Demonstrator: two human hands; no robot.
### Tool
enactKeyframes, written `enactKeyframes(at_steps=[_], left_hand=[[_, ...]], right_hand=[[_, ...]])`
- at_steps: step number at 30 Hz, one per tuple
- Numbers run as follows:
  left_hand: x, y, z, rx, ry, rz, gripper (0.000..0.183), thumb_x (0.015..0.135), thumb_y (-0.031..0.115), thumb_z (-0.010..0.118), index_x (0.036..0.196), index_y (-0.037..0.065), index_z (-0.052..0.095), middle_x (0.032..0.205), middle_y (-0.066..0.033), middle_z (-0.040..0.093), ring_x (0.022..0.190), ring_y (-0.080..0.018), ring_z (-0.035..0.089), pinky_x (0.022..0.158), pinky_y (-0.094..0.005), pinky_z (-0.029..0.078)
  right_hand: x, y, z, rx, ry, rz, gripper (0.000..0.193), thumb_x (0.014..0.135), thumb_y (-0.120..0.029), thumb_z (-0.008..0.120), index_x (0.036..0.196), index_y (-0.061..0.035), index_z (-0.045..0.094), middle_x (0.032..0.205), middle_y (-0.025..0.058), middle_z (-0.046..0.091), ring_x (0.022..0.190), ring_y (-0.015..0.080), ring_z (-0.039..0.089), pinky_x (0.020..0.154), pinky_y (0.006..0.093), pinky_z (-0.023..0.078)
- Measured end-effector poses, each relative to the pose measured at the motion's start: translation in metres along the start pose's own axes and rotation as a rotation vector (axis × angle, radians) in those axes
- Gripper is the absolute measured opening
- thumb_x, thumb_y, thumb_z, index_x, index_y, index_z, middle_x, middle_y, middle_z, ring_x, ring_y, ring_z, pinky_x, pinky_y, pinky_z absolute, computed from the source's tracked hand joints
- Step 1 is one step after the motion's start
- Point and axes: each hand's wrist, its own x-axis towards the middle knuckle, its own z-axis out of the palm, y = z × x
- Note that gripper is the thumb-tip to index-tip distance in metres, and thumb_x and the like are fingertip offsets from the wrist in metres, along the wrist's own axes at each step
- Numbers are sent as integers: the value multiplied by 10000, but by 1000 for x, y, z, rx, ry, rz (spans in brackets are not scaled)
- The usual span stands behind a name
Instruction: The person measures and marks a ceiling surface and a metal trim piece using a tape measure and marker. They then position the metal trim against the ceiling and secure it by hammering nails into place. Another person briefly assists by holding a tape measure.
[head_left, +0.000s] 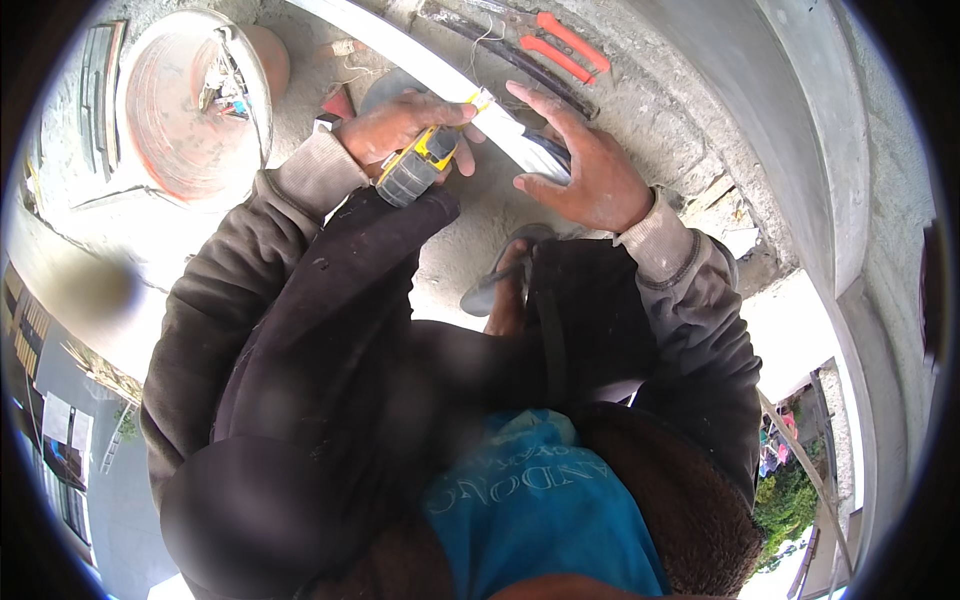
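My left hand (395,128) is closed round a yellow and black tape measure (418,165), held above my left knee. A short yellow piece of its blade (478,98) shows at the fingertips, against the long white strip (405,52). That strip slants from the top edge down toward my right hand (592,178). The right hand is open, index finger stretched out and thumb apart, with the strip's near end between them. Its other fingers are partly hidden, and a dark piece shows beside the strip there.
A large pale bucket (262,95) with scraps inside stands at the upper left. Red-handled cutters (565,48) lie at the top beside a dark bar (510,58). A concrete wall (800,110) curves along the right. My sandalled foot (508,290) is below my hands.
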Motion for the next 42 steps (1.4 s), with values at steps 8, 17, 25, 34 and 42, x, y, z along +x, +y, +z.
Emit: enactKeyframes(at_steps=[8,17,25,34,42], left_hand=[[5,-23,-20,129,-165,163,477,844,194,746,1272,67,579,1028,-64,726,860,-159,685,852,-278,508],[1,-21,-18,-209,-288,60,408,871,94,693,1256,62,564,1075,-76,686,1012,-165,638,898,-311,498],[-2,-23,-9,-249,-268,275,322,987,249,528,1128,-31,601,1030,-130,655,812,-199,629,713,-276,525],[0,-28,-6,-55,-166,418,314,994,238,508,1148,-26,581,1019,-112,627,797,-184,605,674,-287,514],[6,-42,-13,9,-215,504,276,967,211,574,1139,-6,580,1070,-96,631,865,-174,619,690,-276,518]], right_hand=[[10,9,2,73,-146,-13,738,821,-121,711,1486,-63,397,1461,130,510,1304,272,534,1063,368,428],[12,-1,-3,111,-200,44,751,833,-192,754,1485,-62,404,1397,177,551,1283,252,539,1060,364,421],[11,7,-3,72,-181,39,758,848,-257,760,1467,-3,402,1379,207,553,1282,255,536,1056,362,422],[11,6,-5,19,-178,62,772,832,-269,770,1465,-14,410,1377,214,552,1272,272,549,1053,373,427],[11,5,-7,22,-182,56,765,833,-273,769,1465,-27,415,1383,207,552,1277,275,546,1056,374,426]])
